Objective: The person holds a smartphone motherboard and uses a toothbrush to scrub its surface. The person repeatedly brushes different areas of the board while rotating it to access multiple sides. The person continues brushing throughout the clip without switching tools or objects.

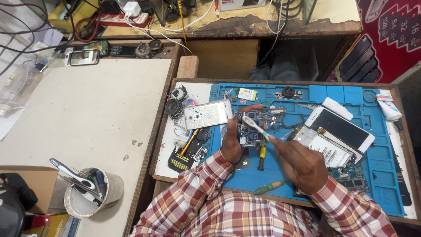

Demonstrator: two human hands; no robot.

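Note:
My left hand [231, 142] grips a blue phone circuit board [253, 127] above the blue repair mat [381, 175]. My right hand [299, 162] holds a white toothbrush [255, 126] whose bristle head rests on the board. Both sleeves are red-and-white plaid. A white phone back shell [207, 114] lies just left of the board. Screwdrivers lie under my hands: a yellow one [262, 156] and a green one [268, 188].
Two white phones [342, 131] and a labelled battery part [324, 147] lie on the mat's right. Small speakers [173, 106] sit at the left. A cup of tools [90, 193] stands on the pale table [87, 114]. Cables and a power strip [125, 18] crowd the back shelf.

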